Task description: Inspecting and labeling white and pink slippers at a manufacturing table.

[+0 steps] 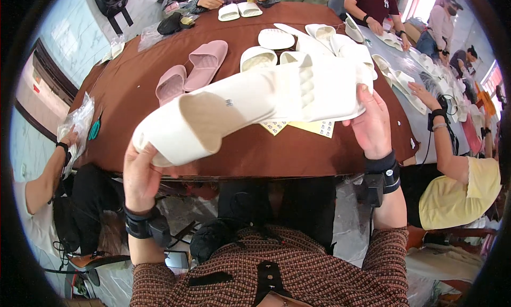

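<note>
I hold a pair of white slide slippers (250, 102) lengthwise above the near edge of a brown table (133, 94). My left hand (139, 175) grips the heel end at the lower left. My right hand (372, 125) grips the strap end at the right. The slippers lie stacked together, soles toward me, with a small dark mark on the nearer sole. Under them on the table lie yellow sticker sheets (308, 127).
A pink slipper pair (191, 70) lies on the table's left half, several white slippers (298, 41) farther back. Clear plastic bags (80, 120) sit at the left edge by a person's hand. A person in yellow (458, 184) sits right; others sit across.
</note>
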